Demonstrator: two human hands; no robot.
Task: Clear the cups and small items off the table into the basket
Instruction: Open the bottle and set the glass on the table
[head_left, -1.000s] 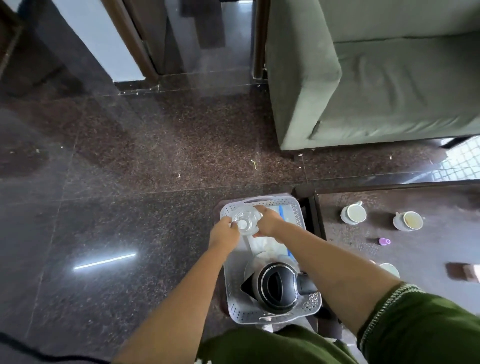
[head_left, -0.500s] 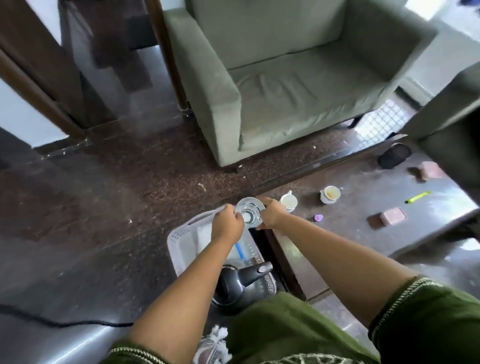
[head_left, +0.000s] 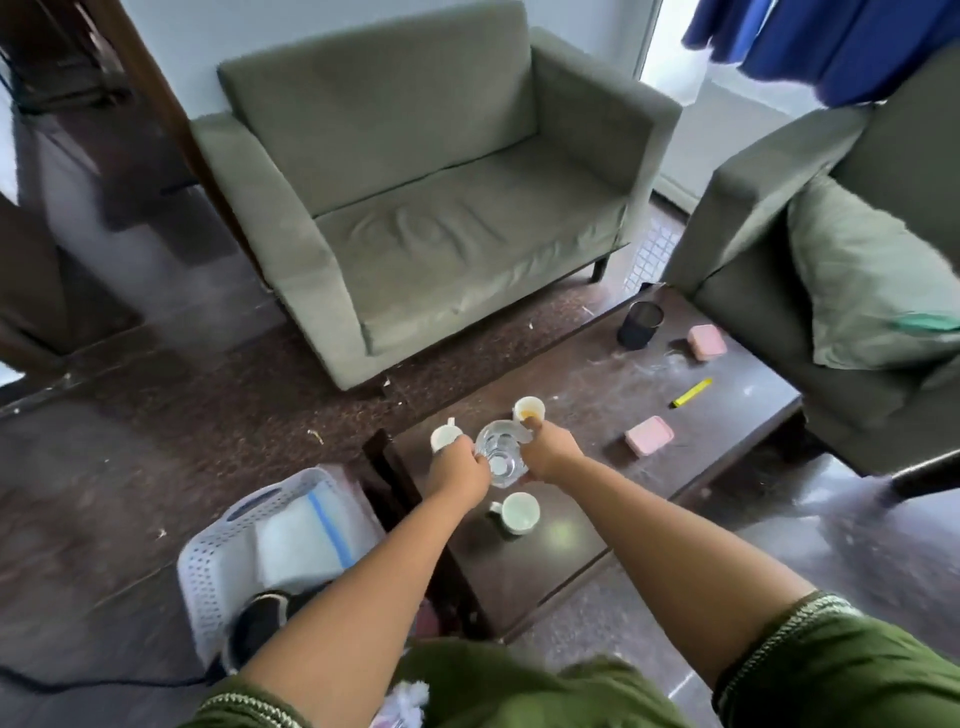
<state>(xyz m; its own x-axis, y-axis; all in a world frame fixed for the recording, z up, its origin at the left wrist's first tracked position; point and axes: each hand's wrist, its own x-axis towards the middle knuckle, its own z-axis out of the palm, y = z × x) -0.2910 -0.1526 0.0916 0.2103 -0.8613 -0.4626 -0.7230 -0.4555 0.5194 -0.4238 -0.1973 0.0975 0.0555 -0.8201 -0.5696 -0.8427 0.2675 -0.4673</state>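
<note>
1. Olive sofa (head_left: 415, 197) and armchair (head_left: 831, 249) flank a dark floor.
2. Dark low table (head_left: 597, 410) carries the small items.
3. White perforated basket (head_left: 218, 561) stands on the floor beside the table's near-left end, holding a black kettle (head_left: 260, 623).
4. Left hand (head_left: 460, 470) and right hand (head_left: 550, 454), fingers curled, grip a clear glass (head_left: 498, 460) between them above the table.
5. Three white cups (head_left: 519, 512) (head_left: 444, 439) (head_left: 530, 408) surround the glass.
6. Two pink blocks (head_left: 649, 435) (head_left: 706, 342), a black mesh cup (head_left: 640, 325) and a yellow marker (head_left: 692, 392) lie farther along the table.
</note>
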